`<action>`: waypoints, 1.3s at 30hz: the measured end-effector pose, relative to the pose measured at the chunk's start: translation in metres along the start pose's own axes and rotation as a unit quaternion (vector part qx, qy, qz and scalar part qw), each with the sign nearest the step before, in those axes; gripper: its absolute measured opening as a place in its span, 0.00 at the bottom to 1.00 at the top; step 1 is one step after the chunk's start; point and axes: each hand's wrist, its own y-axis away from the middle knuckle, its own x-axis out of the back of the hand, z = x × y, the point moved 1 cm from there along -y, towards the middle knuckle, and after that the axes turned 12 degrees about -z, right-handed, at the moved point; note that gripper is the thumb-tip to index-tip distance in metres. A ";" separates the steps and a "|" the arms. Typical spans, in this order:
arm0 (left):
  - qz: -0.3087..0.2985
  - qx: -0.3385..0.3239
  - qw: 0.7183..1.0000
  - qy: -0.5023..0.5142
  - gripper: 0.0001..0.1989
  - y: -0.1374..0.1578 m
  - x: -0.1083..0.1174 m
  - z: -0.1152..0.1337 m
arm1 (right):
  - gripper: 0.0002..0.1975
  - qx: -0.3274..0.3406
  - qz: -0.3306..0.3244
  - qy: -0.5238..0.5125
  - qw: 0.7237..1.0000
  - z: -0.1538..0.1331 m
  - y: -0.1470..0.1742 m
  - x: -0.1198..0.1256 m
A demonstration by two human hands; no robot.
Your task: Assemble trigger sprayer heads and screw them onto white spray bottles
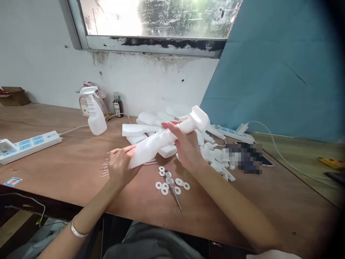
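A white spray bottle (152, 145) lies tilted across my two hands above the table, its trigger head (198, 118) pointing up and to the right. My left hand (121, 163) grips the bottle's base. Around the neck, just below the trigger head, my right hand (187, 145) is closed. Under the bottle, on the tabletop, are several white ring washers (164, 189) with a clear-handled screwdriver (172, 187) lying over some of them. Thin white tubes or sticks (105, 167) lie partly hidden behind my left hand.
Behind my hands is a pile of white bottles (142, 129); white trigger parts (218, 158) lie to its right. An upright spray bottle (97, 117) stands back left, near a small dark bottle (118, 107). Power strips (40, 142) with cords lie left and right. A phone (265, 159) lies right.
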 end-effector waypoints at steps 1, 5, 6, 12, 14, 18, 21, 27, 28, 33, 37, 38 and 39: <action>0.007 -0.001 1.000 0.011 0.18 0.003 0.000 0.001 | 0.11 0.006 0.017 -0.019 1.000 -0.001 0.002 0.000; 0.024 0.029 0.996 0.086 0.20 0.021 0.001 0.011 | 0.11 -0.002 0.065 -0.108 0.992 -0.008 0.006 0.004; 0.023 0.035 0.993 0.106 0.21 0.026 0.001 0.015 | 0.11 -0.006 0.073 -0.119 0.990 -0.010 0.006 0.005; 0.030 -0.014 0.988 0.148 0.25 0.040 -0.003 0.030 | 0.10 -0.033 0.119 -0.173 0.977 -0.022 0.007 0.007; 0.028 -0.038 0.988 0.147 0.25 0.042 -0.006 0.030 | 0.12 -0.028 0.113 -0.177 0.977 -0.025 0.009 0.007; 0.039 -0.056 0.988 0.140 0.26 0.044 -0.010 0.028 | 0.13 -0.016 0.111 -0.221 0.969 -0.028 0.014 0.006; 0.047 -0.058 0.988 0.132 0.27 0.043 -0.009 0.028 | 0.13 -0.010 0.101 -0.236 0.966 -0.030 0.017 0.005; 0.043 -0.081 0.986 0.140 0.32 0.042 -0.008 0.030 | 0.13 0.005 0.080 -0.230 0.970 -0.036 0.020 0.007; 0.042 -0.084 0.985 0.142 0.33 0.043 -0.009 0.031 | 0.13 0.006 0.074 -0.222 0.972 -0.036 0.020 0.008; 0.039 -0.097 0.983 0.152 0.37 0.043 -0.011 0.034 | 0.13 0.024 0.048 -0.193 0.980 -0.038 0.022 0.011; 0.040 -0.103 0.983 0.149 0.37 0.042 -0.010 0.036 | 0.12 0.028 0.048 -0.190 0.980 -0.039 0.024 0.012; 0.040 -0.104 0.983 0.148 0.37 0.042 -0.009 0.036 | 0.12 0.024 0.053 -0.194 0.979 -0.040 0.024 0.011; 0.040 -0.105 0.983 0.147 0.37 0.042 -0.009 0.036 | 0.12 0.020 0.058 -0.198 0.978 -0.041 0.024 0.011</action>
